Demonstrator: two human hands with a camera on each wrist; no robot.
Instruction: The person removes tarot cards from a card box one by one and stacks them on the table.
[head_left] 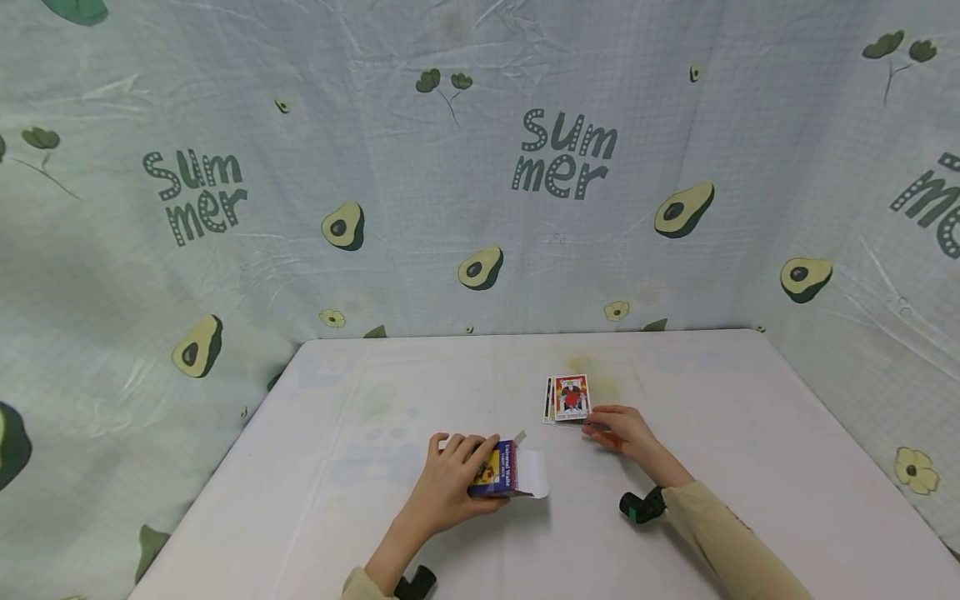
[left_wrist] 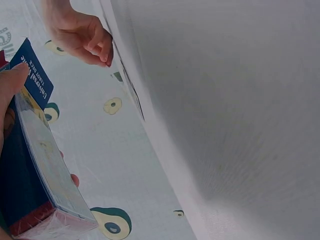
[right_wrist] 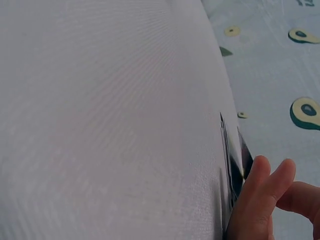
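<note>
My left hand (head_left: 450, 483) grips a blue and yellow tarot card box (head_left: 495, 468), lettered "Universal Waite", above the table. The box's end flap stands open toward the right; in the left wrist view the thumb lies across the box (left_wrist: 22, 165) near that end. Farther back, a small pile of tarot cards (head_left: 550, 400) lies on the table. On top, shifted right, is a card with a red figure (head_left: 572, 397). My right hand (head_left: 624, 433) pinches this card at its near right corner. Its edge looks raised in the right wrist view, where fingers (right_wrist: 255, 200) partly hide the cards.
A white cloth covers the table (head_left: 405, 400). Behind and at the sides hangs a pale curtain (head_left: 420, 167) printed with avocados and "summer". Black wrist devices (head_left: 642, 505) sit at both wrists.
</note>
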